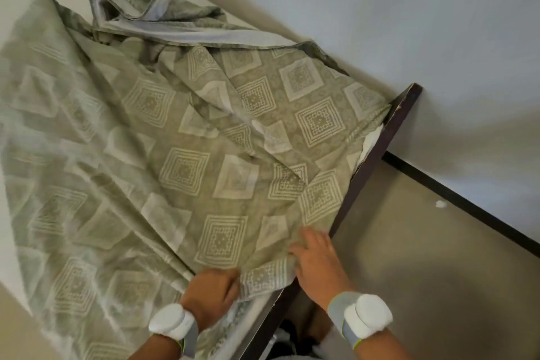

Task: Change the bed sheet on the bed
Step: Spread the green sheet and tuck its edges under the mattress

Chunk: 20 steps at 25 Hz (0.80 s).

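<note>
Rumpled green diamond-patterned cotton bed sheet (181, 137), near corner gripped by left hand (211, 291), right hand (317, 260) flat, fingers spread on it

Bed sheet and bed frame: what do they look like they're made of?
Bed sheet: soft woven cloth, probably cotton or a blend, matte green with pale printed diamond squares; it creases, folds and bunches where both hands hold it. Bed frame: looks like dark brown wood or laminated board, smooth, with a chipped, worn corner at its far end.

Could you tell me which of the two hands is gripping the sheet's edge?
The left hand grips the bunched edge of the sheet; the right hand lies flatter on it, beside the dark bed frame.
</note>
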Each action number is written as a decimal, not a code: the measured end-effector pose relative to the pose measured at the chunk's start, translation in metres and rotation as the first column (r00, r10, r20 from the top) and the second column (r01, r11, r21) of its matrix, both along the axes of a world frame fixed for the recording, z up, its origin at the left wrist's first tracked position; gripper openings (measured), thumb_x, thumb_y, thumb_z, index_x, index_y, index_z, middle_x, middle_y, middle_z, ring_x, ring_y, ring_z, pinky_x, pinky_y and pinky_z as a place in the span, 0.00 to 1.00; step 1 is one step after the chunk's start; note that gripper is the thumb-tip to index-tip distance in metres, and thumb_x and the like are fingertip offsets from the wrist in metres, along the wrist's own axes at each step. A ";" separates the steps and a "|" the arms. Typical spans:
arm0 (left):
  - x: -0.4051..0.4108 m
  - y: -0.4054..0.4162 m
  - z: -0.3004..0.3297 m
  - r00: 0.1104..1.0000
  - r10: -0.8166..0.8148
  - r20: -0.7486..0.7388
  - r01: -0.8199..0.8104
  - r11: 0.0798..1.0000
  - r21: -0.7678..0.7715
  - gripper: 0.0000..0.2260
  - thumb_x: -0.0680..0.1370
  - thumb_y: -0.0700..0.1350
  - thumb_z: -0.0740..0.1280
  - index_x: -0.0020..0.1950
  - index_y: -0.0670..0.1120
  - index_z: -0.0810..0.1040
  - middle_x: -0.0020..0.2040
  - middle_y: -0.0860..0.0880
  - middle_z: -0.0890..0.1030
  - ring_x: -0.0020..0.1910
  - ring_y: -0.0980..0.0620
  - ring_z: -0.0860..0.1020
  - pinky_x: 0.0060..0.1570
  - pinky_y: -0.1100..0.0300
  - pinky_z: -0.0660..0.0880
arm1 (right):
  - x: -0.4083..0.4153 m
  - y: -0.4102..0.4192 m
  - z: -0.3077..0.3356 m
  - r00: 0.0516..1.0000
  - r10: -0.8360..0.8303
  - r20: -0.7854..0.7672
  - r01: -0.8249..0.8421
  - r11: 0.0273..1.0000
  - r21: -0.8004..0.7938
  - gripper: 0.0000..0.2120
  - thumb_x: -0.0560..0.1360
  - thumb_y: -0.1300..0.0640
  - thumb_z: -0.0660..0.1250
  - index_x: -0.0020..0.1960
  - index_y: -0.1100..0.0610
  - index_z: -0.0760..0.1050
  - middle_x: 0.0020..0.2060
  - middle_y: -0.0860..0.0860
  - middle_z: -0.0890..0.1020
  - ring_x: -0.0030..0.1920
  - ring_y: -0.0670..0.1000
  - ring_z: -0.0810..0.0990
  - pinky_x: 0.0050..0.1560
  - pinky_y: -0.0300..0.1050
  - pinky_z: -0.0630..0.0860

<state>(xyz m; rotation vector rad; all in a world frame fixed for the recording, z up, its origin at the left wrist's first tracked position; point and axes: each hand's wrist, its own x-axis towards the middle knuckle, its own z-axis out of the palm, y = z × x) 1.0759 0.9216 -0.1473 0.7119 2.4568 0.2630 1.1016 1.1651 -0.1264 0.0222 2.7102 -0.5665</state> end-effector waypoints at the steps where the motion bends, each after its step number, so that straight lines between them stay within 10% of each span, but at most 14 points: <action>1: 0.007 0.000 -0.002 1.000 -0.002 0.013 0.002 0.999 -0.033 0.23 0.73 0.59 0.45 0.48 0.50 0.75 0.40 0.49 0.82 0.40 0.46 0.80 0.38 0.57 0.74 | 0.010 -0.007 0.000 0.984 -0.164 -0.068 0.156 0.982 -0.102 0.21 0.71 0.65 0.64 0.63 0.52 0.75 0.68 0.55 0.66 0.71 0.57 0.63 0.73 0.50 0.60; 3: 0.010 0.010 -0.002 1.000 -0.008 0.008 0.008 1.000 -0.010 0.27 0.70 0.61 0.40 0.49 0.50 0.73 0.43 0.49 0.81 0.43 0.47 0.79 0.41 0.56 0.70 | 0.028 -0.032 0.005 0.842 -0.539 -0.002 0.497 0.777 -0.385 0.25 0.73 0.67 0.63 0.68 0.53 0.68 0.71 0.53 0.60 0.72 0.52 0.59 0.68 0.39 0.60; 5: 0.006 0.027 0.014 0.994 0.105 0.039 -0.109 0.989 0.096 0.22 0.71 0.60 0.43 0.40 0.48 0.70 0.35 0.49 0.78 0.36 0.50 0.77 0.36 0.58 0.65 | 0.038 -0.058 0.014 0.535 -0.797 0.281 0.759 0.307 -0.574 0.28 0.73 0.67 0.64 0.69 0.52 0.63 0.69 0.53 0.63 0.66 0.47 0.66 0.68 0.43 0.64; 8: 0.006 0.026 0.042 0.932 0.343 0.119 -0.363 0.870 0.334 0.16 0.71 0.57 0.53 0.30 0.47 0.65 0.24 0.52 0.67 0.25 0.55 0.67 0.29 0.61 0.61 | 0.047 -0.090 0.017 0.146 -0.774 0.616 0.769 -0.302 -0.563 0.31 0.71 0.63 0.69 0.68 0.46 0.60 0.66 0.50 0.67 0.62 0.44 0.71 0.63 0.46 0.69; 11: 0.028 0.033 0.079 0.837 0.403 0.370 -0.546 0.659 0.517 0.13 0.69 0.52 0.57 0.26 0.50 0.61 0.24 0.54 0.63 0.25 0.59 0.63 0.28 0.61 0.60 | 0.073 -0.114 0.028 0.141 -0.532 0.835 0.625 -0.606 -0.492 0.25 0.73 0.59 0.69 0.66 0.47 0.66 0.61 0.52 0.77 0.59 0.50 0.78 0.56 0.47 0.75; 15: 0.084 0.058 0.091 0.773 0.389 0.501 -0.619 0.637 0.460 0.15 0.72 0.51 0.60 0.28 0.47 0.65 0.26 0.49 0.65 0.27 0.55 0.65 0.32 0.55 0.64 | 0.104 -0.137 0.031 0.093 -0.185 0.978 0.693 -0.693 -0.197 0.22 0.81 0.44 0.54 0.65 0.55 0.74 0.52 0.54 0.83 0.52 0.51 0.81 0.47 0.45 0.76; 20: 0.086 0.019 0.065 0.732 0.595 0.332 -0.664 0.515 0.542 0.10 0.80 0.44 0.63 0.39 0.44 0.73 0.32 0.53 0.74 0.32 0.56 0.72 0.34 0.63 0.68 | 0.130 -0.162 0.014 0.203 -0.322 0.925 0.721 -0.589 -0.364 0.15 0.77 0.50 0.65 0.61 0.55 0.76 0.55 0.54 0.83 0.56 0.55 0.82 0.62 0.56 0.75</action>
